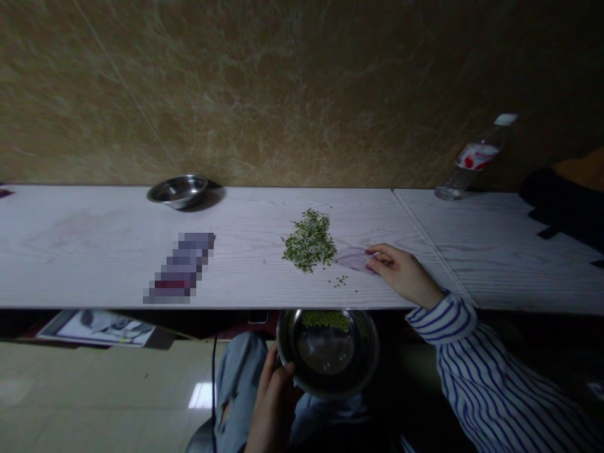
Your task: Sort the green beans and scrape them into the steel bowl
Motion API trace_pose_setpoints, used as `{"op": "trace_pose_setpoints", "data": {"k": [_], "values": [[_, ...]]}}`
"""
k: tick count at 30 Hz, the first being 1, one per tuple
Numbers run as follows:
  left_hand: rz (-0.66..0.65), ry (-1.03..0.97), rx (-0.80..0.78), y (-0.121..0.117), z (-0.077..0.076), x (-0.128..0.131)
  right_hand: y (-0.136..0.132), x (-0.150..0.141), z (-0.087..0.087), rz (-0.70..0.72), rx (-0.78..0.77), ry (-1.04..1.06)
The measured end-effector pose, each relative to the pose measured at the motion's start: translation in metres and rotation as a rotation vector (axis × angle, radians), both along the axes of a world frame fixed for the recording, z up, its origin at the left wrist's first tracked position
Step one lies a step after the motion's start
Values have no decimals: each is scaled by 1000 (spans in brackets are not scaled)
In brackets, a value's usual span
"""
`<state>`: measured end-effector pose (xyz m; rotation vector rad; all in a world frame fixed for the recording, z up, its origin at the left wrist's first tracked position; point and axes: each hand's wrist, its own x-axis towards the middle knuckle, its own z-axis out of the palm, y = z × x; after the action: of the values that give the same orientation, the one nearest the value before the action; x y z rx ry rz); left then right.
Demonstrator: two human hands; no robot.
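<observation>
A clear protractor (353, 259) lies low over the white wood-grain table (245, 277), pinched at its right end by my right hand (395, 270). Its left tip reaches the edge of a pile of small green beans (309, 242), mixed with whitish bits. Several loose beans (340, 280) are scattered just in front of the pile. Below the table edge, my left hand (276, 384) grips the left rim of a steel bowl (372, 352) above my lap. Green beans (325, 319) have gathered along the far side inside this bowl.
Against the wall stand a second steel bowl (179, 192), at left, and a plastic bottle (476, 157), at right. A blurred-out flat object (182, 267) lies left of the pile. Dark fabric (566, 201) sits at far right. A shelf (104, 328) is under the table.
</observation>
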<state>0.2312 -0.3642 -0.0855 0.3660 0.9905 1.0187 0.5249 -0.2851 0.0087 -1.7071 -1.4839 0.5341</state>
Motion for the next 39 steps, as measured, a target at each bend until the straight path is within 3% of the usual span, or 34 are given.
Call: {"op": "trace_pose_setpoints", "data": {"k": [8,26,39], "values": [[4,-25,-86,3,-1,-2,7,-6,1,31,-5,16],[-6,-35,0,1,16,-5,2,-14,6,65,11,15],[18,-21,-59,2,3,-5,11,-11,4,66,13,-1]]}}
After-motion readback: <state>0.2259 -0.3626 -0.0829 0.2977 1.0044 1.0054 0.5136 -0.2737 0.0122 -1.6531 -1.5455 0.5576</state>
